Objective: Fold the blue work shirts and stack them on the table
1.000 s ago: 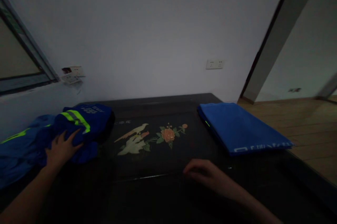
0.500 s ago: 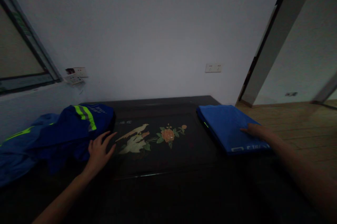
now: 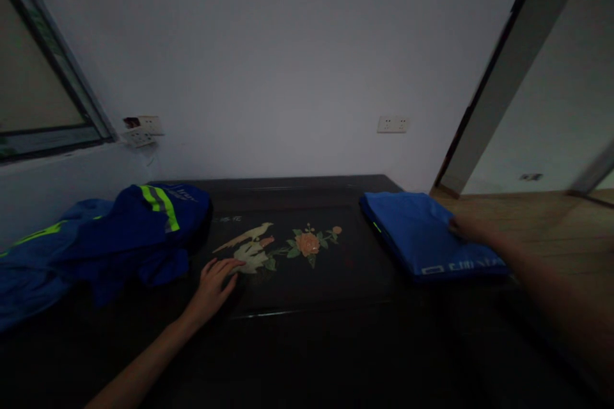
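My left hand [image 3: 218,281] hovers over or rests on the dark table [image 3: 316,358], beside the inlaid bird and leaves. Its fingers are spread and it holds nothing. At the right, my right hand [image 3: 467,228] is at the right edge of a folded blue garment [image 3: 407,230] with white lettering along its near side. That hand is dim and blurred, so its grip is hidden. A crumpled blue garment [image 3: 125,233] with yellow-green and grey reflective strips lies to the left of my left hand, not touching it.
A pale wall [image 3: 278,76] rises behind the table, with a double socket [image 3: 392,124] and a loose socket block [image 3: 139,136] near the window [image 3: 38,76]. Wooden floor [image 3: 551,217] shows beyond the table's right side.
My left hand has moved right and nearer, away from the crumpled garment onto the inlaid area. My right hand has slid from the folded garment's top toward its right edge.
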### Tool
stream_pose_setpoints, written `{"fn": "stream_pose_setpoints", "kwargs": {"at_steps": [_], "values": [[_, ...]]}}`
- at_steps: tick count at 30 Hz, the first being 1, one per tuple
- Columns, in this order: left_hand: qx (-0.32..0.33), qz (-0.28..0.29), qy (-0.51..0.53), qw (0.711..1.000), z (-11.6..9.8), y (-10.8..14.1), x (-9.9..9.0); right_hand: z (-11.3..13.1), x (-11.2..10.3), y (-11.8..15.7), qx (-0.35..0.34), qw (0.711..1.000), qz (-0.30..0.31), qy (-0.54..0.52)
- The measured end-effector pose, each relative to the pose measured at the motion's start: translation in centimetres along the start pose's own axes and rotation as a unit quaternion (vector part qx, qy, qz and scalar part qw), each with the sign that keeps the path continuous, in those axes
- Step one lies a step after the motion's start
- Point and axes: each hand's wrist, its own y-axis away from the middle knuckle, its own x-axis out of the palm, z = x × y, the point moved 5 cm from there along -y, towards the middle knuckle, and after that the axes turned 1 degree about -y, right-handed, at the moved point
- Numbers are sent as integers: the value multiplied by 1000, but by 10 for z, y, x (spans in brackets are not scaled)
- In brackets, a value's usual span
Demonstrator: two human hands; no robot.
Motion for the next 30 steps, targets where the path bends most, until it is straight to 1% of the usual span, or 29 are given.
{"fn": "stream_pose_setpoints", "kwargs": {"at_steps": [2, 4, 6, 7, 10, 13, 14, 16, 19, 20, 21, 23, 25, 27, 29, 30], "values": [[21, 7, 1, 1000, -6, 0, 0, 15, -9, -6, 26, 999, 37, 18], [46, 22, 11, 999, -18, 0, -1, 36, -18, -12, 59, 993, 95, 34], [74, 40, 34, 996, -40, 0, -3, 59, -30, -18, 88, 985, 135, 55], [89, 48, 51, 994, -55, -1, -5, 73, -37, -22, 89, 984, 138, 63], [140, 77, 121, 980, -110, -3, -12, 112, -57, -36, 87, 990, 92, 61], [175, 108, 209, 956, -167, -11, -20, 146, -67, -46, 113, 993, 31, -5], [178, 112, 240, 948, -184, -15, -22, 158, -68, -49, 114, 993, 7, -43], [174, 110, 302, 931, -210, -26, -27, 185, -67, -52, 96, 984, -35, -144], [167, 107, 383, 902, -238, -43, -25, 228, -63, -52, 44, 951, -81, -295], [167, 96, 398, 897, -244, -48, -23, 243, -62, -50, 23, 939, -86, -332], [166, 74, 405, 896, -248, -53, -22, 258, -61, -48, 3, 929, -89, -360], [145, -9, 388, 910, -249, -63, -21, 287, -61, -39, -35, 913, -87, -397], [110, -107, 341, 927, -243, -69, -24, 314, -64, -23, -67, 904, -80, -416], [91, -186, 291, 934, -235, -71, -31, 337, -67, -4, -87, 899, -68, -424], [94, -237, 261, 931, -226, -72, -39, 354, -70, 14, -100, 897, -50, -427], [99, -250, 257, 928, -221, -72, -43, 360, -70, 21, -106, 897, -40, -427]]}}
